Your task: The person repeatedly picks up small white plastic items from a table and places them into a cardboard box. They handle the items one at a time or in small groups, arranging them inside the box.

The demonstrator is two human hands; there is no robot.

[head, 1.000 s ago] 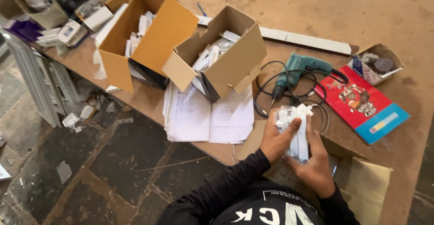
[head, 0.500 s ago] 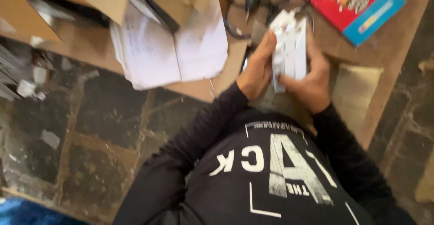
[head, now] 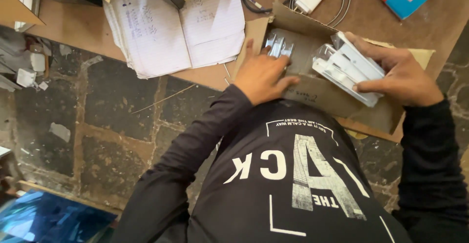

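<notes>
Brown table (head: 73, 33): right hand (head: 403, 74) clasps white plastic parts (head: 349, 67); left hand (head: 264, 74), fingers flat, should steady the cardboard box (head: 312, 94).

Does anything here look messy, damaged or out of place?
Yes. White scraps litter the stone floor below the table edge, and the open notebook overhangs that edge, tucked under a box. The hands' work looks orderly.

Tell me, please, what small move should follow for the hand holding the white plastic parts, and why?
Probably lower the white plastic parts from the right hand into the open cardboard box: the left hand already rests on similar pieces there, with space beside them.
</notes>
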